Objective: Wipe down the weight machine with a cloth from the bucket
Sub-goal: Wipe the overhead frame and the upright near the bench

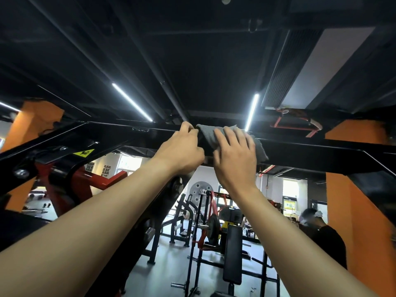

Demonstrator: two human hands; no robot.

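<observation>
Because the grey cloth (206, 135) looks soft and light, draped over the black top bar (310, 153), the right grip (235, 155) presses it flat with spread fingers; just beside it, the left grip (182, 148) curls round the bar.

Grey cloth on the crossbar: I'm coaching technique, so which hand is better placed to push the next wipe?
Probably right: the right hand lies flat on the grey cloth over the crossbar; the left hand grips the crossbar beside it.

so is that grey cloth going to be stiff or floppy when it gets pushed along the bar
Probably floppy: the cloth drapes over the black bar, one corner hanging. Likely light; the right hand presses it flat.
</observation>
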